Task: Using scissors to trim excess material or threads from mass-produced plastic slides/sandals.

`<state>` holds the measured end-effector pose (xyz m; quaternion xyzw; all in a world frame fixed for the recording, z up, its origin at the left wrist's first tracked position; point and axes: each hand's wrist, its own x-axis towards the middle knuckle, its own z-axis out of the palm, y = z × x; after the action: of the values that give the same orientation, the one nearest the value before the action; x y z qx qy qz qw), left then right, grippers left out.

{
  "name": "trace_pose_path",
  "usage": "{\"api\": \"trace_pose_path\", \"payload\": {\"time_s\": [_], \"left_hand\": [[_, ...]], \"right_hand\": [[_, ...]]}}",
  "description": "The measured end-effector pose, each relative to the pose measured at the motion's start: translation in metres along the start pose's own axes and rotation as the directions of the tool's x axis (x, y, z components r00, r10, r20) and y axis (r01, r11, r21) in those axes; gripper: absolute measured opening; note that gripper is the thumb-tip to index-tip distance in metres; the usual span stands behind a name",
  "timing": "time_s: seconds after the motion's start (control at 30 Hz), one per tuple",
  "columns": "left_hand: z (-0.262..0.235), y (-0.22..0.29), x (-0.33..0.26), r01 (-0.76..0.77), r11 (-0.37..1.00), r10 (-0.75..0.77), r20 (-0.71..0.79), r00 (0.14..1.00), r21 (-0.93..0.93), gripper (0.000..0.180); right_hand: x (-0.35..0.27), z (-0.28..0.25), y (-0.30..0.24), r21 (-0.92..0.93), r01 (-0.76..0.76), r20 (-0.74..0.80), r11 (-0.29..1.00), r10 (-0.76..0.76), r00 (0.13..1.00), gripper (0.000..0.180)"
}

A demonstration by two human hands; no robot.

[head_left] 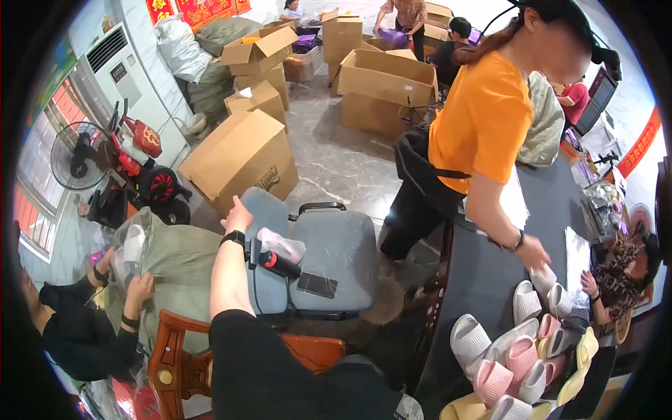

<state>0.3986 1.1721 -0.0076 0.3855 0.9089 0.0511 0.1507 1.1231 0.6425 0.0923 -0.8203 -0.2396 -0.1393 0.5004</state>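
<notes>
My left hand point(238, 215) reaches forward from a black sleeve, with a dark watch on the wrist. One finger is stretched out and nothing shows in the hand. It is in front of a large cardboard box point(241, 157), beside the blue-grey chair point(336, 252); whether it touches either I cannot tell. On the chair lie a phone point(317, 285), a black and red handheld device like a scanner point(280, 264) and a pinkish, plastic-wrapped item point(282, 245). My right hand is out of view.
At right, a dark table point(483, 259) bears several slippers point(470, 336); a person in orange point(483, 119) reaches over them. Another person handles a green sack point(185, 259) at left. A wooden chair point(168, 357) stands close by. Cardboard boxes point(388, 87) and a fan point(78, 155) stand farther off.
</notes>
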Motion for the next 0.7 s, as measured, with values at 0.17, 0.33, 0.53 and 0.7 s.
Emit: {"api": "trace_pose_path", "payload": {"time_s": [0.17,0.33,0.53,0.7], "left_hand": [[0.000,-0.020,-0.003,0.003,1.000,-0.003,0.006,1.000,0.025,0.065],[0.005,-0.035,-0.005,0.047,0.998,-0.048,0.027,0.998,0.051,0.056],[0.000,-0.030,-0.021,0.066,0.995,-0.072,0.071,0.995,0.075,0.053],[-0.004,-0.024,-0.024,0.051,0.998,-0.053,0.051,0.997,0.041,0.054]], "right_hand": [[0.000,0.013,-0.018,0.069,-0.041,-0.007,0.997,0.042,0.999,0.030],[0.003,0.030,-0.035,0.148,-0.075,-0.002,0.986,0.076,0.997,0.029],[0.011,0.047,-0.055,0.225,-0.109,0.021,0.968,0.107,0.994,0.028],[0.011,0.048,-0.069,0.274,-0.142,0.021,0.951,0.141,0.990,0.027]]}}
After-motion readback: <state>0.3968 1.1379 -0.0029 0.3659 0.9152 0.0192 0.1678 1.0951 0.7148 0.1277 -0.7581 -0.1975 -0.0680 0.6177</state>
